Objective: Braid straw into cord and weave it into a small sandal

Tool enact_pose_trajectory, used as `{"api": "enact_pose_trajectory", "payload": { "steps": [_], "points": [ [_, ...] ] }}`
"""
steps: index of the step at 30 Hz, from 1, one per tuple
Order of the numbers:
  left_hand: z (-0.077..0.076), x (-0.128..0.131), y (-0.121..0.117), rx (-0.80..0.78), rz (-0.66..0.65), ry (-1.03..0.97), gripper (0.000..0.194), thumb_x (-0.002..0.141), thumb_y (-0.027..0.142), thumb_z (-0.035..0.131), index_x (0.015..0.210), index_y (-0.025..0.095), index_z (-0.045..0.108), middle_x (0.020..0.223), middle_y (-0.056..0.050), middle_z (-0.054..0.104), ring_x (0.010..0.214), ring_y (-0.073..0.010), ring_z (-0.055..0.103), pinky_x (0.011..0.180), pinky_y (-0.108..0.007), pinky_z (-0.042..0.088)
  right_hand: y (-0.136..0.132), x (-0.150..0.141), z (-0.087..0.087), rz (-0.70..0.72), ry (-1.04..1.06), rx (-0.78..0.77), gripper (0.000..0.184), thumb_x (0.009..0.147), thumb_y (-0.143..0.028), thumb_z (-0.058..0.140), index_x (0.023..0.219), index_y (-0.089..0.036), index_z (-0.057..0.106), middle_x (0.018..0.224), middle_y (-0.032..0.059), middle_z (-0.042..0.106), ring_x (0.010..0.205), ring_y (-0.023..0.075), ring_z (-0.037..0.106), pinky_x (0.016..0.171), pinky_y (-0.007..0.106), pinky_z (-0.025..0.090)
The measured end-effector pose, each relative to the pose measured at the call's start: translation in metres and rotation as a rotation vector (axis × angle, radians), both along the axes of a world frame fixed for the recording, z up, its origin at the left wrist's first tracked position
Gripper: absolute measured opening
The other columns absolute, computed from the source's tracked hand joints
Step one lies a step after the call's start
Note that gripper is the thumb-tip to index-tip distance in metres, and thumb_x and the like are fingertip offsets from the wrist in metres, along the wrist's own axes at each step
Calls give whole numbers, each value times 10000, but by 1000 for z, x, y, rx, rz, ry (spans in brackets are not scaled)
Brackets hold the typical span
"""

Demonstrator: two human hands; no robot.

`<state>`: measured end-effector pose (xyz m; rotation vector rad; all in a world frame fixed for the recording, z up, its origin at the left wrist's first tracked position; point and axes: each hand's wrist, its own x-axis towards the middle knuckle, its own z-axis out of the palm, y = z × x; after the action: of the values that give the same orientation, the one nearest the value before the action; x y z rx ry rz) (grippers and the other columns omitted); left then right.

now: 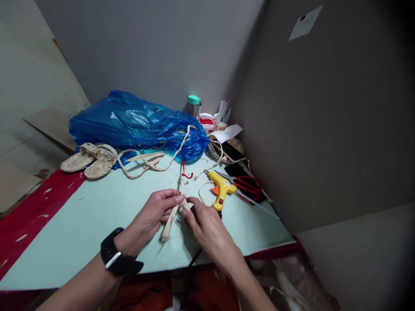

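A pale plant-fibre cord (169,224) runs between my hands, its loose, frayed end hanging toward me. Its far end meets a red string (187,175) near the blue bag. With thumb and fingers, my left hand (158,211) pinches the cord from the left. My right hand (205,224) is closed on the fibre strands just beside it, fingertips almost touching the left ones. Beyond my right hand lies a yellow glue gun (222,188). Red-handled scissors (248,183) rest to the right of it.
A large blue plastic bag (129,123) fills the back of the table (113,207). Two small woven slippers (100,162) and a finished-looking cord (129,175) lie at left. A green-lidded bottle (193,106), a woven basket (235,144) and a dark phone-like slab (228,151) stand near the walls.
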<state>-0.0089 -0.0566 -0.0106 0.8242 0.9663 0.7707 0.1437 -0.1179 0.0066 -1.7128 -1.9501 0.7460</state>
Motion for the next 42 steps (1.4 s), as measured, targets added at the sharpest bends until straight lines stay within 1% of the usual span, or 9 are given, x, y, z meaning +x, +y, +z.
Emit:
{"api": "enact_pose_trajectory", "payload": {
  "steps": [6, 11, 19, 27, 29, 32, 36, 39, 42],
  "points": [
    [0, 1, 0, 13, 20, 5, 347, 601, 304, 868, 801, 106, 666, 572, 61, 509, 398, 6, 301, 389, -144, 157, 12, 0, -20, -99, 187, 76, 259, 1013, -359, 407, 903, -195, 574, 764, -12, 617, 718, 137, 546, 662, 221, 380],
    [-2, 4, 1, 57, 37, 12, 319, 626, 309, 848, 794, 100, 676, 521, 91, 447, 383, 13, 247, 378, -152, 120, 14, 2, -20, -143, 213, 128, 244, 975, -334, 446, 852, -187, 596, 652, -35, 552, 617, 121, 498, 601, 221, 339],
    [-5, 3, 0, 93, -15, 25, 270, 689, 321, 808, 768, 109, 659, 520, 95, 421, 374, 7, 239, 376, -176, 96, 11, 0, -16, -136, 109, 236, 221, 946, -267, 469, 862, -194, 659, 642, -22, 602, 573, 120, 507, 590, 227, 334],
    [-3, 3, 1, 124, -63, 48, 246, 784, 313, 722, 804, 70, 686, 704, -44, 654, 384, 19, 243, 379, -182, 93, 6, 0, -20, -139, -112, 407, 211, 951, -205, 472, 802, -184, 620, 690, 10, 637, 614, 142, 576, 597, 250, 340],
    [-3, 3, 1, 137, -73, 71, 211, 831, 276, 689, 820, 65, 686, 721, -39, 658, 380, 21, 239, 370, -174, 105, 5, -1, -21, -135, -182, 454, 197, 945, -176, 480, 803, -181, 617, 709, 23, 639, 644, 157, 585, 602, 265, 334],
    [-6, 3, 0, 151, -81, 127, 175, 913, 254, 638, 839, 96, 657, 672, 31, 598, 384, -6, 304, 350, -154, 211, 1, -7, -21, -131, -284, 517, 183, 930, -126, 489, 823, -173, 630, 743, 54, 644, 700, 194, 595, 597, 292, 315],
    [-10, 2, 0, 159, -87, 183, 175, 950, 306, 612, 977, 136, 641, 813, 9, 644, 583, -92, 582, 509, -223, 506, -3, -19, -20, -82, -376, 552, 215, 879, -16, 495, 933, -152, 652, 771, 76, 659, 724, 221, 597, 590, 312, 334],
    [-12, 1, -1, 159, -87, 184, 196, 953, 320, 607, 1004, 134, 642, 864, -11, 662, 636, -111, 616, 558, -252, 537, -3, -29, -23, -41, -397, 539, 240, 863, 4, 504, 983, -140, 655, 792, 92, 675, 748, 239, 608, 588, 318, 377],
    [-11, 0, -2, 164, -88, 155, 171, 947, 294, 619, 910, 129, 643, 712, 39, 605, 505, -70, 524, 459, -197, 453, -5, -40, -26, -42, -373, 494, 260, 868, 0, 490, 1038, -98, 661, 834, 135, 691, 771, 266, 623, 562, 327, 401]
  ]
}}
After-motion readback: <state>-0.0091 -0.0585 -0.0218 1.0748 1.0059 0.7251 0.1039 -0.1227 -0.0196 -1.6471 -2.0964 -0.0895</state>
